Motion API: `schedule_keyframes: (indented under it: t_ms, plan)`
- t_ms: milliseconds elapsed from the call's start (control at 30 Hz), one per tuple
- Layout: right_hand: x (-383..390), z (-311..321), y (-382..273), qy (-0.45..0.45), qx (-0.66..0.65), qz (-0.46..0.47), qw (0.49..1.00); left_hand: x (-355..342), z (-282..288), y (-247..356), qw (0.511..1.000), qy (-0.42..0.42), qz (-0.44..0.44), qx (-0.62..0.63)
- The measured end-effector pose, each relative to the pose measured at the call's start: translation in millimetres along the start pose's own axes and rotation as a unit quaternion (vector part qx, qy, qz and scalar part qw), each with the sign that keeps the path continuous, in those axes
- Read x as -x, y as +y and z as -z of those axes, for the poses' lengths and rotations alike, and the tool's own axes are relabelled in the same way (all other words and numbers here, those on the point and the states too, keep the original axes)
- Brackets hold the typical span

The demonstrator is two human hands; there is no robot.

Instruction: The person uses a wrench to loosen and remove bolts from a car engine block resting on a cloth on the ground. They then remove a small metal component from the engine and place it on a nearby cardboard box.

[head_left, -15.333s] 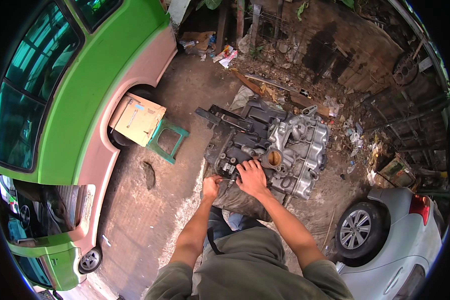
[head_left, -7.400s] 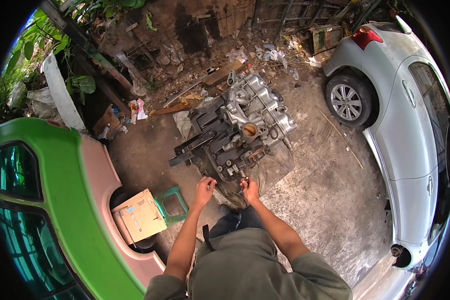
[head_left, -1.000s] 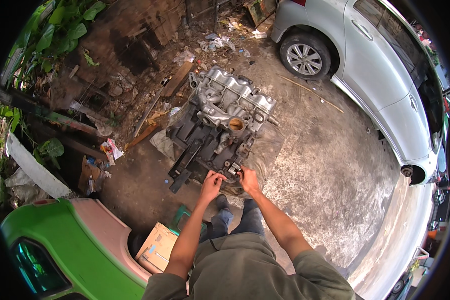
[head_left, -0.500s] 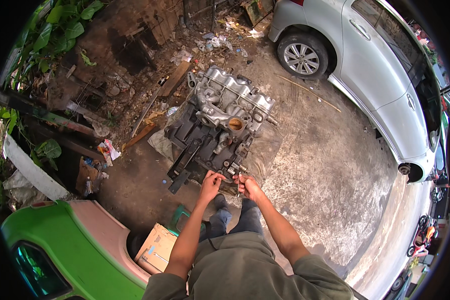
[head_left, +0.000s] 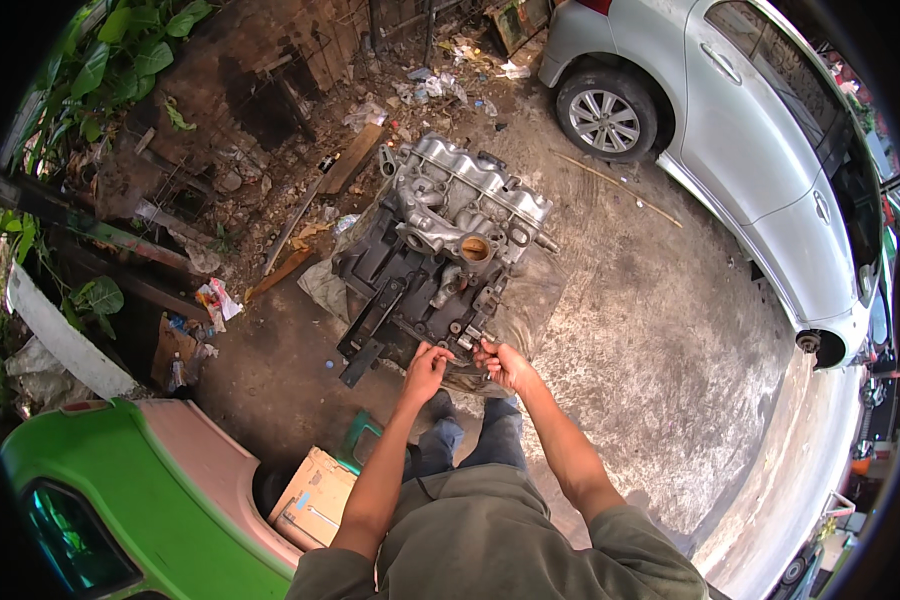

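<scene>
A dark engine block (head_left: 375, 265) with a silver valve cover (head_left: 475, 180), intake casting (head_left: 420, 215) and rusty round opening (head_left: 475, 249) sits on a crumpled dirty sheet (head_left: 322, 292) before me. My left hand (head_left: 425, 370) is closed at the block's near edge, fingertips pinched on something thin I cannot make out. My right hand (head_left: 502, 365) is closed on a small metal tool, just right of the left one, beside a small silver fitting (head_left: 469, 339) low on the engine. The fingers partly hide both held items.
A silver car (head_left: 740, 150) stands at right, a green van (head_left: 110, 490) at lower left beside cardboard (head_left: 315, 485) with a wrench and a green stool (head_left: 358, 436). Boards (head_left: 355, 155), scattered litter (head_left: 425, 85) and plants (head_left: 100, 60) line the back left; a stick (head_left: 620, 185) lies by the car.
Over fifteen seconds my view has turned, shifting van and car. In the last half second my right hand has edged up toward the silver fitting; the left hand has barely moved.
</scene>
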State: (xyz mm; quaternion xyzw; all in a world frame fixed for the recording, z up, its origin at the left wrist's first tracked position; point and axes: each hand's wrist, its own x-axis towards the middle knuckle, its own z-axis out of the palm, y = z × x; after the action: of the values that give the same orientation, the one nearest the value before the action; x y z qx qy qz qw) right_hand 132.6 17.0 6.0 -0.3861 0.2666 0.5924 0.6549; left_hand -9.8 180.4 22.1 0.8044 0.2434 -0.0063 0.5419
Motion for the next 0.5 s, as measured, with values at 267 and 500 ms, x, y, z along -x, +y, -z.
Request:
schedule_keyframes:
  t_ms: [267,500]
  plan:
    - [4,0,-7,-0.006,-0.055,-0.028,0.998,0,-2,-3,1.0,-0.002,-0.014,-0.015]
    - [-5,8,-7,-0.053,-0.174,-0.028,0.983,-3,-2,-7,0.999,-0.002,-0.036,-0.009]
